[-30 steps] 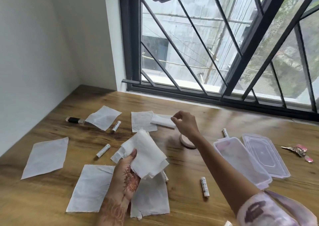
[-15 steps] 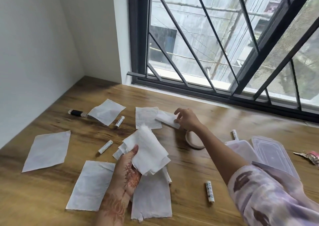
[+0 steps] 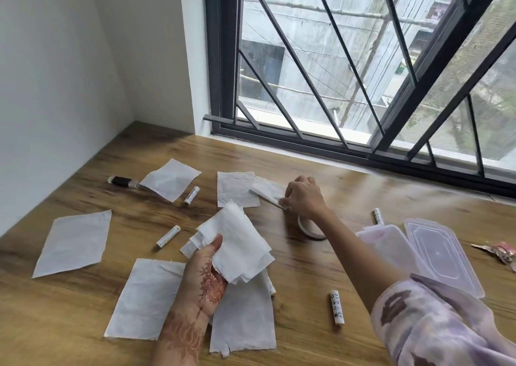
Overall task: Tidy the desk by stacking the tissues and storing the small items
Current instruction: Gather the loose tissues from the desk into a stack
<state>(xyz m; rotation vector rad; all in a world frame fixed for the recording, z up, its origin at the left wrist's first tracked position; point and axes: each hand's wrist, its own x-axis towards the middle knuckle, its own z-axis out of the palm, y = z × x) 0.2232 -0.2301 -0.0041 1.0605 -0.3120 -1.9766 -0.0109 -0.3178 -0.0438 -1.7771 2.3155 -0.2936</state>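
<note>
My left hand point(image 3: 205, 276) is gripping a bundle of gathered tissues point(image 3: 237, 242) just above the wooden surface point(image 3: 363, 192), thumb on top. My right hand point(image 3: 303, 198), stretched out ahead, is pinching the edge of a folded tissue point(image 3: 266, 188) lying on the surface near the window. The open plastic container point(image 3: 388, 242) is sitting to my right.

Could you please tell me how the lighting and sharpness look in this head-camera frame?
Head view: daylight from the window, tilted by the wide lens, leaves a pale sheen on the desk; the near sleeve looks soft.
</note>
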